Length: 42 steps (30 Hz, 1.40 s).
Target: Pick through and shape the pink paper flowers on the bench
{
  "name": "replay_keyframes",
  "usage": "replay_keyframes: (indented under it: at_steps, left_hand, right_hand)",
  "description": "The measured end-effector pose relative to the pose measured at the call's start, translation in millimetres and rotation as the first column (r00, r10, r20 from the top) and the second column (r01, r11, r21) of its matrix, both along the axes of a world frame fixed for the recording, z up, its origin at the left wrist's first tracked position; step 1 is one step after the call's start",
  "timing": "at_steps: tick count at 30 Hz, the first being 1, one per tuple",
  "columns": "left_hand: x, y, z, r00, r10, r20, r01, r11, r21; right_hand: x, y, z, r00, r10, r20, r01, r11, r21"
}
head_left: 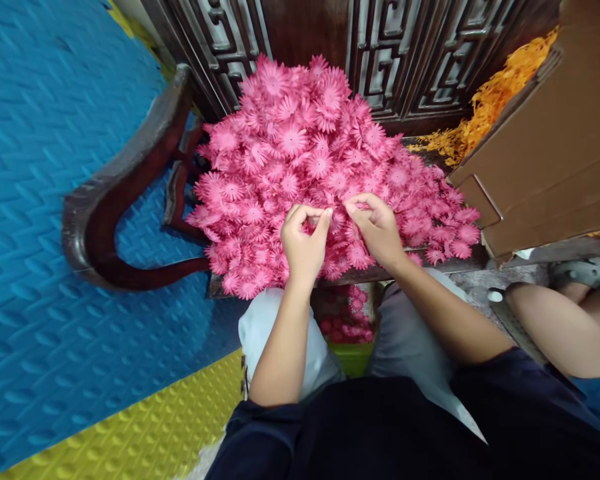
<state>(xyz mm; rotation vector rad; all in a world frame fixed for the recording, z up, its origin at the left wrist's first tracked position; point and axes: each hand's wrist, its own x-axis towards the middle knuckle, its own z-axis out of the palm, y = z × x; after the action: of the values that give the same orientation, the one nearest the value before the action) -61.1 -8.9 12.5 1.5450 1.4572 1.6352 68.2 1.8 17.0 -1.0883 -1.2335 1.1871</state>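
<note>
A big heap of pink artificial flower heads [290,143] covers the wooden bench seat in front of me. Over its near side, my left hand [306,237] is closed in a pinch of thumb and forefinger; whatever lies between the tips is too small to make out. Just to the right, my right hand [375,223] also pinches with thumb and fingertips, and what it holds is hidden against the pink petals. The two sets of fingertips are close together but apart.
A curved dark wooden armrest [97,200] is at the left, over blue floor matting [40,253]. On the right stands a cardboard box [550,140] beside orange strands [510,83]. Below, between my knees, a green container [350,357] sits near more pink flowers. Another person's leg [560,327] is close at right.
</note>
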Motion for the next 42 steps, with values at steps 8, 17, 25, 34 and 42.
replay_keyframes:
  at_steps: [8, 17, 25, 34, 42]
  left_hand:
    - [3.1, 1.3, -3.3, 0.981, -0.13, 0.145, 0.142, 0.987, -0.076]
    - [2.5, 3.1, -4.1, 0.846, -0.232, 0.479, 0.341, 0.927, -0.154]
    - [2.4, 3.3, -3.9, 0.831, -0.231, 0.507, 0.343, 0.929, -0.14]
    - [3.5, 4.7, -6.0, 0.76, -0.255, 0.598, 0.416, 0.897, -0.146]
    - [-15.0, 17.4, -10.8, 0.769, -0.054, 0.637, 0.131, 0.989, -0.074]
  right_hand:
    - [-2.2, 4.4, -5.2, 0.994, 0.044, -0.096, -0.047, 0.999, -0.028]
    - [2.3, 5.0, 1.7, 0.977, 0.124, -0.176, -0.154, 0.974, -0.166]
    - [0.2, 4.4, 0.6, 0.971, 0.165, -0.174, -0.188, 0.973, -0.13]
    - [-0.5, 1.5, 9.1, 0.975, 0.136, -0.176, -0.162, 0.976, -0.143]
    - [13.8, 11.5, -4.8, 0.951, -0.054, -0.305, -0.007, 0.981, -0.196]
